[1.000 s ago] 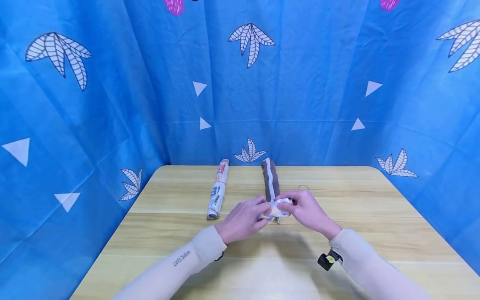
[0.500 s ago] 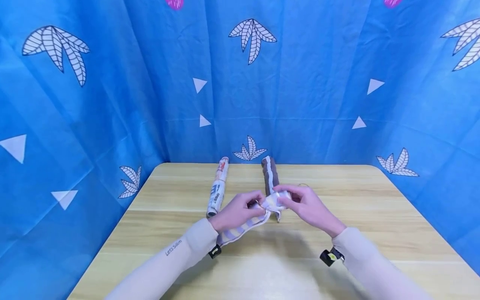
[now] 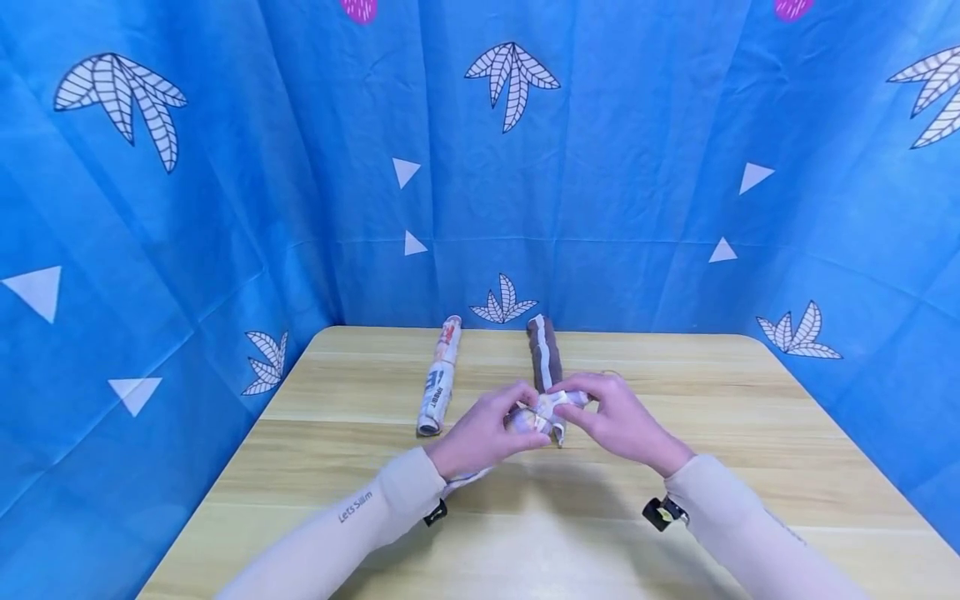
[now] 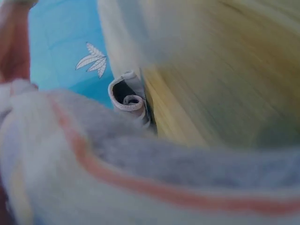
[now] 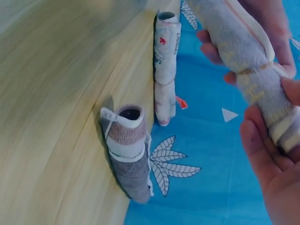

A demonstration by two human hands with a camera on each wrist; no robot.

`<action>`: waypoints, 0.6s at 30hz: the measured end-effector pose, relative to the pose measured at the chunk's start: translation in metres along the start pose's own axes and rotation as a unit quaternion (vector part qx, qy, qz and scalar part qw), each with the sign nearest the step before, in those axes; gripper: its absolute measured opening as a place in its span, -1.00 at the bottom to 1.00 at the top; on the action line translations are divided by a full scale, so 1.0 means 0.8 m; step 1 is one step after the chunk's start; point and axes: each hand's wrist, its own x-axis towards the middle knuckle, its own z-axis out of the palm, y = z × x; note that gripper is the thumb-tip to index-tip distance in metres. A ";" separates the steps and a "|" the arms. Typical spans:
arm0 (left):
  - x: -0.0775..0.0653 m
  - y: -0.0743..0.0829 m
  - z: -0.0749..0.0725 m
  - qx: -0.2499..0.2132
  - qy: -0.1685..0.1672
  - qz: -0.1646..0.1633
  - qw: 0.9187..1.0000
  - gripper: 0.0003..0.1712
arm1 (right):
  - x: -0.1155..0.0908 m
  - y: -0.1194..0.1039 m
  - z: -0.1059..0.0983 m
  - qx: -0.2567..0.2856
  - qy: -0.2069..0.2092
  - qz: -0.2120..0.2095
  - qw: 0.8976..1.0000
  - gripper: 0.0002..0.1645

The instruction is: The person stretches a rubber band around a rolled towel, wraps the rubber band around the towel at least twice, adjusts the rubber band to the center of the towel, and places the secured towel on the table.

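Note:
Above the table, both hands hold a pale lilac-and-white rolled towel [image 5: 234,47]. A thin tan rubber band [image 5: 255,69] circles its middle in the right wrist view. My left hand [image 3: 491,427] grips the left part of the roll, fingers curled round it. My right hand [image 3: 621,421] pinches the right end between thumb and fingers. Some of the towel shows below my left wrist in the head view. In the left wrist view, blurred towel with an orange stripe [image 4: 140,185] fills the lower part.
A white printed rolled towel [image 3: 437,387] lies on the wooden table [image 3: 337,467], left of the hands. Behind them lies a brown rolled towel [image 3: 551,354] with a white edge. A thin loop [image 3: 611,372] shows past my right hand. Blue curtain [image 3: 622,167] surrounds the table.
Half a second ago more striped towel showed beneath my left forearm; now only a small bit does. My left hand has spread its grip wider around the roll. The towels on the table stay put.

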 end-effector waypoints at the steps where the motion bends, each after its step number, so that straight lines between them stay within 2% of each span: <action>1: -0.001 0.001 0.002 0.028 0.010 0.013 0.999 -0.68 | 0.000 -0.001 0.000 0.002 0.003 0.004 1.000 -0.77; 3: -0.003 0.002 0.005 0.092 0.031 0.041 0.994 -0.66 | 0.001 -0.003 0.002 0.007 0.010 0.011 1.000 -0.80; 5: -0.005 0.001 0.006 0.145 0.045 0.074 0.986 -0.62 | 0.001 -0.004 0.003 0.012 0.019 0.018 1.000 -0.81; 10: -0.006 0.003 0.004 0.232 0.057 0.124 0.963 -0.64 | -0.001 -0.005 0.008 0.020 0.036 0.043 0.998 -0.82; 13: -0.005 0.005 0.005 0.260 0.053 0.133 0.955 -0.74 | -0.003 -0.004 0.011 0.027 0.040 0.060 0.997 -0.83; 18: -0.006 0.005 0.009 0.274 0.036 0.134 0.952 -0.91 | -0.003 -0.002 0.014 0.045 0.040 0.077 0.995 -0.85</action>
